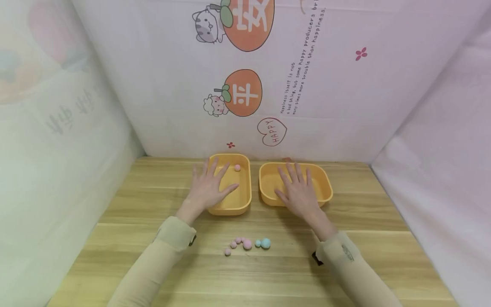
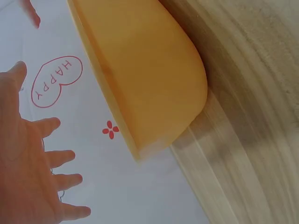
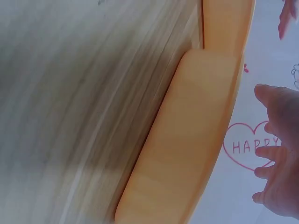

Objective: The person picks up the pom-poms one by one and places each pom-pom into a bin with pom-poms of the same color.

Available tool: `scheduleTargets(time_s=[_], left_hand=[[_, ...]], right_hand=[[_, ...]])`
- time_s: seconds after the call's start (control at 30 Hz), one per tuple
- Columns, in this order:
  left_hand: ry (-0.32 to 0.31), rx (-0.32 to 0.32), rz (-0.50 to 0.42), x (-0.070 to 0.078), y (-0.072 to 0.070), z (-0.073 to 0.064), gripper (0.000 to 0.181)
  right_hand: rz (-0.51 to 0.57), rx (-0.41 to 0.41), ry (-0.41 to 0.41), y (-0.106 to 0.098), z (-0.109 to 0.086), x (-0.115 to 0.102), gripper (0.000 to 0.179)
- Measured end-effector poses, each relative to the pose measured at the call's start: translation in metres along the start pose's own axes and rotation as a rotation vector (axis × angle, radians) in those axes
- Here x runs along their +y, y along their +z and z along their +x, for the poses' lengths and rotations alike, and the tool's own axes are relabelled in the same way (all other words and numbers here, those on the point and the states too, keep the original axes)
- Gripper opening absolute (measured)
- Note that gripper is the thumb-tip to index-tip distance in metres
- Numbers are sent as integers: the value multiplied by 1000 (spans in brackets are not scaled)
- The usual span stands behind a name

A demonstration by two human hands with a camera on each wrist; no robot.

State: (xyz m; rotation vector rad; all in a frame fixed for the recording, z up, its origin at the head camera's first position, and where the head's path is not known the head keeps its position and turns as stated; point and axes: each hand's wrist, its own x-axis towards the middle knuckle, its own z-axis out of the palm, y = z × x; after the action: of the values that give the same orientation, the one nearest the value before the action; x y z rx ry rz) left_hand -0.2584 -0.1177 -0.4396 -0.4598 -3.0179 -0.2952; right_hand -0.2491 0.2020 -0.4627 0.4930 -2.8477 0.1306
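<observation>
My left hand (image 1: 207, 187) is spread with straight fingers above the left side of a yellow tray (image 1: 249, 187). Inside that tray lies one pink ball (image 1: 237, 167). Over a second yellow tray (image 1: 327, 183) my right hand (image 1: 300, 194) hovers, fingers spread and holding nothing. In both wrist views each hand stands apart from its tray, above the rim. Between the forearms, several small pink balls lie in a curved row, with a larger pink ball (image 1: 247, 244) at its end. Beside it are a small blue ball (image 1: 258, 243) and a larger blue ball (image 1: 266, 243).
The wooden table (image 1: 245, 281) carries both trays near its back edge, with a narrow gap between them. White printed cloth (image 1: 330, 132) hangs behind it and along both sides.
</observation>
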Motion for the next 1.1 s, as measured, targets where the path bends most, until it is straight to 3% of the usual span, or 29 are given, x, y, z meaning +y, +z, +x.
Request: scheduleTargets(time_s=[0.17,0.63,0.8,1.1], left_hand=[[1,11,-16,-2,1,-7,89],[-31,-6,-70,-21,23,-25,91],[-46,-17,-76,-28,30,-29,91],[-51,-52,-103,-34,36,-32,93]], right_hand=[[45,59,-44,1,-7,-11,68],[81,233,-285,8,-38,-46,58],[120,242,-345,13,-50,-57,58],[336,188,-380,20,-68,-75,53]])
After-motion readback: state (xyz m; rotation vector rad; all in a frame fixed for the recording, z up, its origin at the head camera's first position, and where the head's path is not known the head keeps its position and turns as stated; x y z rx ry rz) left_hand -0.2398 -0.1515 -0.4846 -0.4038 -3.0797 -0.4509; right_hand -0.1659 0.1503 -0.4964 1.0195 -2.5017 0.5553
